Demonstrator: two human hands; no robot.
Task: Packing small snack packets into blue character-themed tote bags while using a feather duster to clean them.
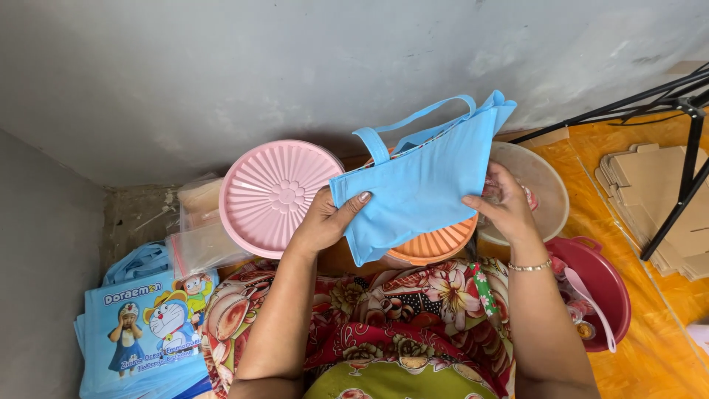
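I hold a light blue cloth bag [421,185] with loop handles up in front of me. My left hand [329,220] pinches its left edge, thumb on the front. My right hand [504,203] grips its right edge, a thin bracelet on that wrist. Behind the bag sit a round pink ribbed lid [273,196] on the left and an orange ribbed lid [436,244] just below the bag. A pale round bowl [546,185] lies behind my right hand.
A stack of blue cartoon-printed bags [144,332] lies at lower left, with clear plastic packets [199,236] above it. A dark red tub [602,284] with a spoon is at right. Flat cardboard pieces [653,185] and black tripod legs [683,170] stand on the orange mat.
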